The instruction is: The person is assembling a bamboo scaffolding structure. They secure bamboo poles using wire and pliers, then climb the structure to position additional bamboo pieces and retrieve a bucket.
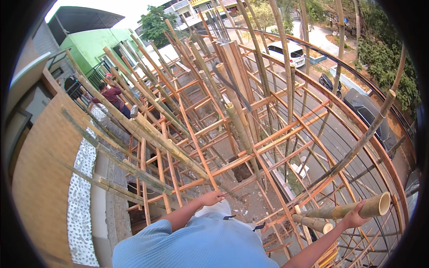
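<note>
At the lower right, my right hand (354,217) is closed round a thick bamboo pole (328,212), close to its hollow cut end. A second bamboo pole (313,222) lies just below it, its end also cut. My left hand (212,198) is in front of my waist with its fingers curled together. It is next to the near end of a narrow wooden batten (196,138); whether it touches the batten or holds anything is hidden.
Below me spreads a lattice of orange-brown timber (277,143) with wide gaps down to the ground. Upright bamboo poles (259,58) rise ahead. A curved beam (357,120) bounds the right side, above a street with a white car (288,53). Another person (111,96) is at the far left.
</note>
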Motion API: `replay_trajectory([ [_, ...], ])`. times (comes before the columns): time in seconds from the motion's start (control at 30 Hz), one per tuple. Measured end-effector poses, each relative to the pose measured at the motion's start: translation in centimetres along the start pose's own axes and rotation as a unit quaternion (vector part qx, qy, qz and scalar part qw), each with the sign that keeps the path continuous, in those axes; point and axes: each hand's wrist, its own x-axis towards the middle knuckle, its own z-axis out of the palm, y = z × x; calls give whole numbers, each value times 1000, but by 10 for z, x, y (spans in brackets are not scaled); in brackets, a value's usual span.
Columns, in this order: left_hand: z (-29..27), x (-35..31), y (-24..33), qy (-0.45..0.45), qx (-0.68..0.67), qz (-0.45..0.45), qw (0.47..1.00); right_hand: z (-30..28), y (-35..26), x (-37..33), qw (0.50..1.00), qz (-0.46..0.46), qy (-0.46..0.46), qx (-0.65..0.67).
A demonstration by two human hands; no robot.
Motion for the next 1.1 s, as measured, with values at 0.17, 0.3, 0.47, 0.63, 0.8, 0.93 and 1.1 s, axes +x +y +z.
replay_trajectory([
  [0.17, 4, -42, -94, 51, 10, -61, 997, -4, 15, 1, 1000, -9, 9, 2],
  [0.3, 9, -94, -175, 191, -53, -197, 960, -2, 52, 7, 995, -92, 46, 14],
  [0.47, -20, -62, -238, 319, -275, -259, 869, 4, 28, -6, 996, -84, 40, -13],
  [0.63, -153, 72, -246, 349, -346, -124, 862, 8, 18, 4, 999, -20, 16, -41],
  [0.8, -285, 254, -201, 449, -258, 5, 855, 11, 19, 10, 996, -39, 31, -68],
  [0.93, -363, 372, -127, 429, -156, 25, 889, -12, 33, 15, 992, -70, 44, -96],
  [1.1, -408, 485, -108, 425, -105, -29, 899, -5, 28, -6, 996, 74, 26, 38],
])
